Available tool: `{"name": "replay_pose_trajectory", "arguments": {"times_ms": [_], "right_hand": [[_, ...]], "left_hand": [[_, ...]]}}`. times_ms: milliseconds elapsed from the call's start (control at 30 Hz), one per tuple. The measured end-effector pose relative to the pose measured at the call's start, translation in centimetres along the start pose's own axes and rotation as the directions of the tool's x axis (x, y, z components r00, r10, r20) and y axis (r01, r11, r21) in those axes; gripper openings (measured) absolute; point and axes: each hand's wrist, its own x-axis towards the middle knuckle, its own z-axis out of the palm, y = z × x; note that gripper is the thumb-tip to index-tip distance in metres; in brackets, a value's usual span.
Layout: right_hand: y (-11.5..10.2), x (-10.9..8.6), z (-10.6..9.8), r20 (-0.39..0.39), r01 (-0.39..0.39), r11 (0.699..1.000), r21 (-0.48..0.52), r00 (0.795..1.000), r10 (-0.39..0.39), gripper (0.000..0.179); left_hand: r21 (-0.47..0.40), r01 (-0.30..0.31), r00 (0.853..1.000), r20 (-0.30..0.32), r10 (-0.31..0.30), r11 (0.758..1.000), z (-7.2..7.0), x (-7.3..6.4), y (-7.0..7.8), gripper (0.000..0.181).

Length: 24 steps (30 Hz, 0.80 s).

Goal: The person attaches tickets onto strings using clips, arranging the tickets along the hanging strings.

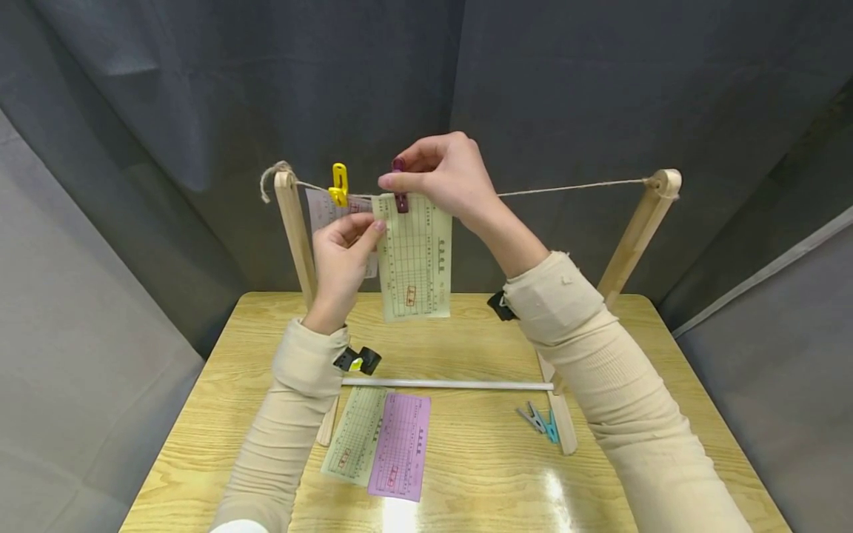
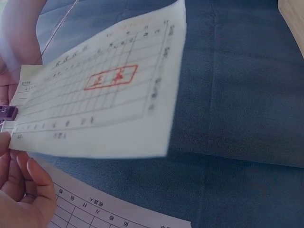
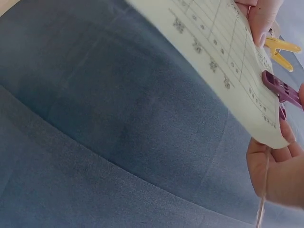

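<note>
A pale green printed slip (image 1: 416, 259) hangs at the twine line (image 1: 566, 187), its top edge in a purple clothespin (image 1: 402, 201). My right hand (image 1: 460, 174) pinches the clothespin's handles between thumb and fingers; in the right wrist view the purple clothespin (image 3: 280, 88) sits over the slip's edge. With thumb and fingertips my left hand (image 1: 343, 259) pinches the slip's left edge just below the line. Behind that hand, a pinkish slip (image 1: 323, 207) hangs from a yellow clothespin (image 1: 339, 186), partly hidden.
On the wooden table (image 1: 486, 451) lie another green slip (image 1: 356, 437) and a purple slip (image 1: 401, 448), side by side. A grey clothespin (image 1: 533, 418) and a blue one (image 1: 550, 428) lie by the right foot. Wooden posts (image 1: 296, 237) and a white crossbar (image 1: 446, 384) form the frame.
</note>
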Motion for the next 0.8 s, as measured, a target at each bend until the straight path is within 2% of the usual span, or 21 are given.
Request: {"name": "replay_pose_trajectory", "arguments": {"times_ms": [300, 500, 800], "right_hand": [[0.2, -0.1, -0.2, 0.019, 0.063, 0.995, -0.076, 0.998, -0.062, 0.035], [0.4, -0.3, -0.4, 0.021, 0.093, 0.993, -0.077, 0.996, -0.091, 0.042], [0.4, -1.1, -1.2, -0.055, 0.158, 0.987, -0.032, 0.986, -0.160, 0.038]], "left_hand": [[0.000, 0.001, 1.000, -0.009, -0.001, 1.000, 0.0, 0.0, 0.0, 0.017], [0.003, 0.008, 1.000, -0.008, -0.008, 1.000, -0.1, 0.0, 0.0, 0.017], [0.011, 0.014, 1.000, -0.009, -0.014, 1.000, -0.1, 0.0, -0.1, 0.018]]}}
